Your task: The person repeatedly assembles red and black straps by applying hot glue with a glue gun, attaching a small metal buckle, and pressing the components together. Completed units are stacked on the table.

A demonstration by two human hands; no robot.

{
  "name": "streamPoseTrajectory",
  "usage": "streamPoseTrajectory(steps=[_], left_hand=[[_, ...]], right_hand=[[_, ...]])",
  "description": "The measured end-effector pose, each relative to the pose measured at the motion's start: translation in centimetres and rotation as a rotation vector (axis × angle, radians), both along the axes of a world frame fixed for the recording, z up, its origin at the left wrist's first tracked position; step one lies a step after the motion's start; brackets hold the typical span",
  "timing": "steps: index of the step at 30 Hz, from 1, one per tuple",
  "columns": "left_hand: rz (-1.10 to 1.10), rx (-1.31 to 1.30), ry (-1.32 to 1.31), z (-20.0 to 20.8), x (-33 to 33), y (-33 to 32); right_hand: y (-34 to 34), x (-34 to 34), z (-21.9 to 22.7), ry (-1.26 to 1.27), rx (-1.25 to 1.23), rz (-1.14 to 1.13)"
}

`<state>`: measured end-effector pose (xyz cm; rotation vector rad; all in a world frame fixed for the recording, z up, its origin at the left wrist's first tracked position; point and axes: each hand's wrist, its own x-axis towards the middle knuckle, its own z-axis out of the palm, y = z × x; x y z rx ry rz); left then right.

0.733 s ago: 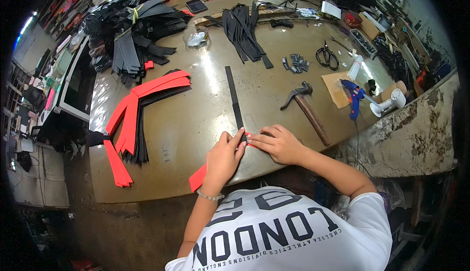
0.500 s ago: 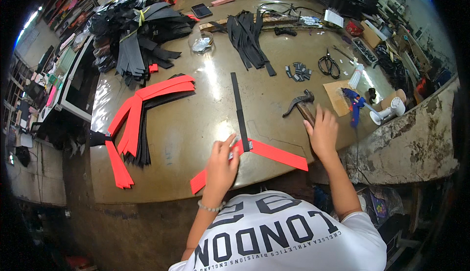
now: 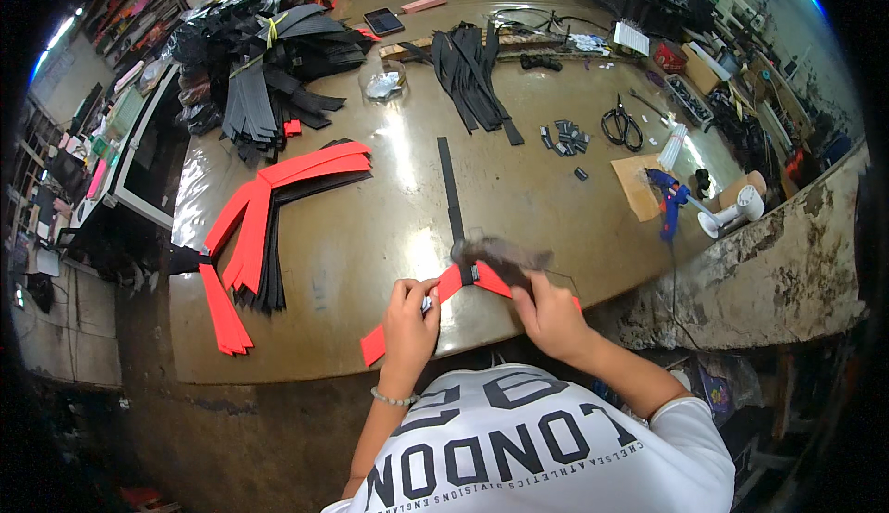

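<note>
Glossy brown bench top (image 3: 370, 235) fills my view, crowded with strap stock. Nearest me, my left hand (image 3: 410, 314) pinches the red strip (image 3: 444, 289) against the bench edge, fingers curled over it. My right hand (image 3: 546, 314) is closed around a hammer (image 3: 495, 254), whose head is blurred just above the crossing where the red strip meets the black strip (image 3: 449, 189). To do this well, I judge I should keep my left fingers clear of the crossing and strike square, so the joint doesn't skew. The red strip's long axis runs left to right along the near edge; the black strip points straight away from me. Farther out lie a fan of red and black strips (image 3: 269, 207), a blue glue gun (image 3: 669, 196), scissors (image 3: 620, 126) and black bundles (image 3: 269, 59).
</note>
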<state>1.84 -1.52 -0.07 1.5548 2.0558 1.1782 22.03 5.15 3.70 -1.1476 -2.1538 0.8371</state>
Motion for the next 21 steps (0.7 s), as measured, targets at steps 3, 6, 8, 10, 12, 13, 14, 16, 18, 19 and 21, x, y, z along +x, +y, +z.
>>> streamPoseTrajectory(steps=[3, 6, 8, 10, 12, 13, 14, 16, 18, 19, 21], left_hand=[[-0.037, -0.006, 0.087, 0.0, 0.0, -0.2], [-0.08, -0.054, 0.189, -0.1, 0.1, 0.1], [-0.1, -0.078, 0.248, 0.2, 0.1, 0.6], [-0.179, -0.16, 0.387, 0.9, -0.2, 1.2], [-0.248, -0.092, 0.338, 2.0, -0.6, 1.7], [-0.282, 0.005, 0.216, 2.5, -0.9, 2.0], [-0.26, 0.083, 0.083, 2.9, -0.8, 2.1], [-0.127, 0.238, -0.285, 3.1, 0.2, 2.2], [0.006, 0.36, -0.674, 2.5, 1.7, 2.3], [0.02, 0.399, -0.643, 2.0, 2.7, 2.6], [0.068, 0.05, -0.369, 1.2, 3.0, 1.9]], right_hand=[[0.4, 0.0, -0.3, -0.404, -0.14, 0.095], [2.2, 1.1, -1.4, -0.352, 0.073, -0.111], [4.5, 2.7, -2.2, -0.308, 0.238, -0.259], [7.4, 4.9, -2.3, -0.376, 0.311, -0.368], [9.3, 5.9, -1.9, -0.585, 0.419, -0.431], [9.7, 5.8, -1.7, -0.451, 0.522, -0.343], [9.6, 5.0, -1.5, -0.352, 0.567, -0.276], [8.6, 2.0, -1.5, 0.088, -0.04, 0.0], [7.1, -2.0, -2.1, 0.476, -0.726, 0.253], [6.6, -3.8, -2.4, 0.521, -0.773, 0.281], [6.3, -6.0, -2.8, 0.648, -0.867, 0.413]])
